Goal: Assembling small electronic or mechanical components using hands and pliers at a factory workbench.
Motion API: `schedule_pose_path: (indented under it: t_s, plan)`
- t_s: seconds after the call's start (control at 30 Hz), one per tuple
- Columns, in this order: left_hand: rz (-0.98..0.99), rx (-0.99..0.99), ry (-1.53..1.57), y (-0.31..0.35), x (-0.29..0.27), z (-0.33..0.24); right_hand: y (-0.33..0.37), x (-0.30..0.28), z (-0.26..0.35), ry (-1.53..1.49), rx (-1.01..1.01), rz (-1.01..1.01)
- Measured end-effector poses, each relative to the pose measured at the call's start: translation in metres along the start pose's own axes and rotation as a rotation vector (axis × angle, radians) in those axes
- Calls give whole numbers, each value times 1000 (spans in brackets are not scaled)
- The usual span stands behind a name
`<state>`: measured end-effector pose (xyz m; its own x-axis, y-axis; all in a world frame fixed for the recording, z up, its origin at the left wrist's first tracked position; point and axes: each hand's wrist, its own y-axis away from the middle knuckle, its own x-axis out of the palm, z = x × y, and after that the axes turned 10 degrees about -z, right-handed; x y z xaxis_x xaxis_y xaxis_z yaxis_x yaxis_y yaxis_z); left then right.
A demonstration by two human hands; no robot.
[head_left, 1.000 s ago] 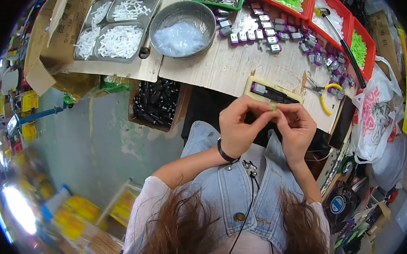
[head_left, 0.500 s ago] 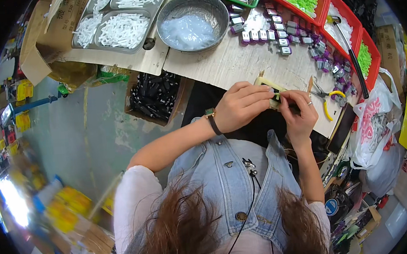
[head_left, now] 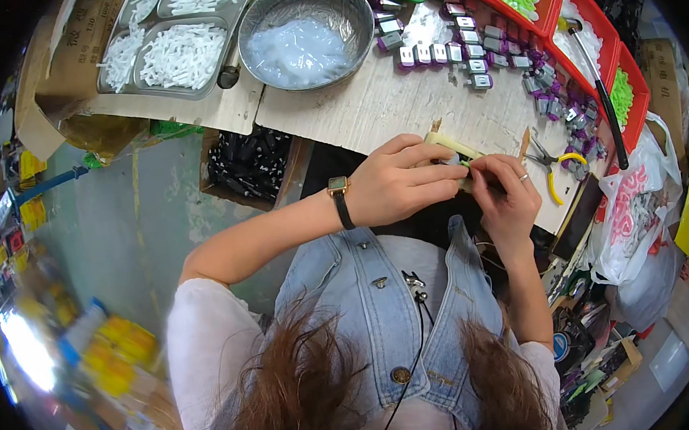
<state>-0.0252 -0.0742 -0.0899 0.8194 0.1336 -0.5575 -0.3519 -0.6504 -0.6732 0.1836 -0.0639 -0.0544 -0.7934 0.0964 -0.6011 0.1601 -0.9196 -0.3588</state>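
At the table's front edge, my left hand point(head_left: 406, 180) lies closed over a cream-coloured elongated piece point(head_left: 445, 142), its fingers pointing right and its thumb hidden. My right hand point(head_left: 509, 197), with a ring on it, meets it from the right. Thumb and forefinger are pinched at a small light-green piece point(head_left: 466, 163) between both hands; the fingers cover most of it. Just right of my right hand lie yellow-handled pliers point(head_left: 553, 170), by a pointed wooden stick point(head_left: 525, 143) at the table edge.
Several small grey-and-purple parts point(head_left: 478, 67) lie across the table. Behind stand a metal bowl point(head_left: 358, 10) of clear gel, a grey tray point(head_left: 206, 87) of white pieces and red bins point(head_left: 551, 9). A black-handled hammer point(head_left: 611, 116) rests at right; a box point(head_left: 275, 192) of black parts sits below.
My left hand and forearm have shifted slightly left and turned, the forefinger lifting a little off the cream piece. The dark part seen under its fingertips is now hidden. My right hand still pinches.
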Motion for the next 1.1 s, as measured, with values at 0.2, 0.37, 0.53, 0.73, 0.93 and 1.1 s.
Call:
schedule_pose_path:
  t_s: [0.2,0.37,0.53,0.73,0.93,1.1]
  plan:
    - [14,-18,47,0,-2,3,-6,-4,1,-44,49,68]
    - [20,0,55,-2,-4,3,-8,-5,4,-13,64,81]
    - [43,46,3,-7,-5,4,-2,2,1,51,-29,10]
    - [214,72,-139,-27,-7,-19,-11,-14,-2,156,-160,19]
    - [195,79,-156,-41,-14,-23,-139,-87,-77,384,116,-204]
    - [248,8,-37,-41,-21,-14,-207,-81,-135,861,-4,163]
